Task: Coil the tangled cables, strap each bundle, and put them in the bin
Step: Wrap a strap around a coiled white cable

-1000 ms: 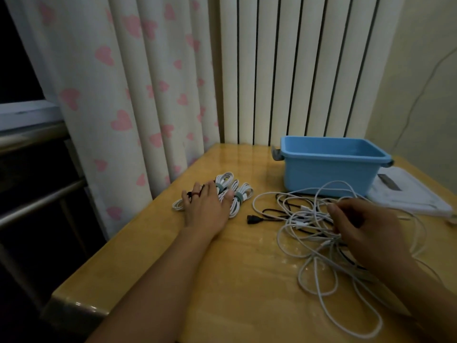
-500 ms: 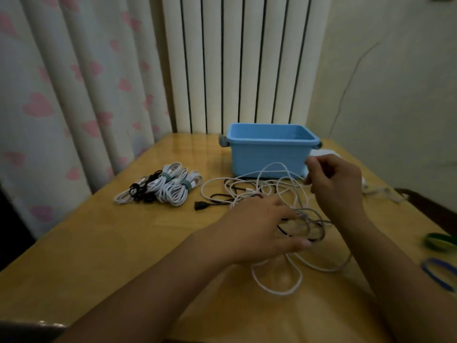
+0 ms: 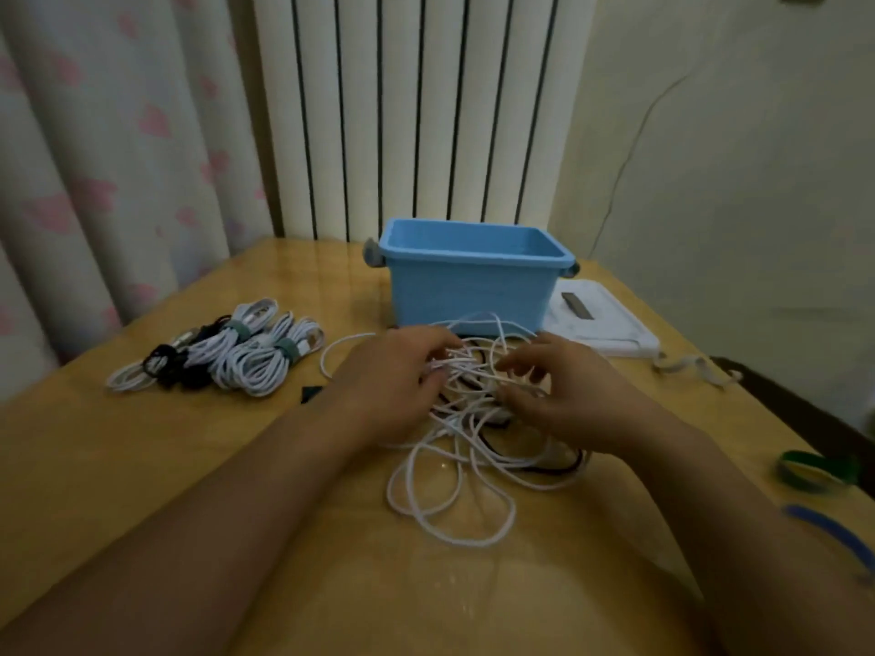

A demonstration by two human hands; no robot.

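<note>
Tangled cables (image 3: 466,437), white and black: left hand (image 3: 395,385) and right hand (image 3: 561,395) (fingers spread, hooked among strands) risk tightening knots if pulled blindly.

The surface (image 3: 142,466) looks like varnished wood, glossy, with soft reflections at 12 o'clock near the bin (image 3: 473,295), which is smooth, matt blue plastic. The tangled cables (image 3: 454,490) have smooth white and black plastic jackets. At 9 o'clock, the coiled bundles (image 3: 255,362) wear matt, fabric-like straps. The curtain (image 3: 94,158) is soft printed cloth.
</note>
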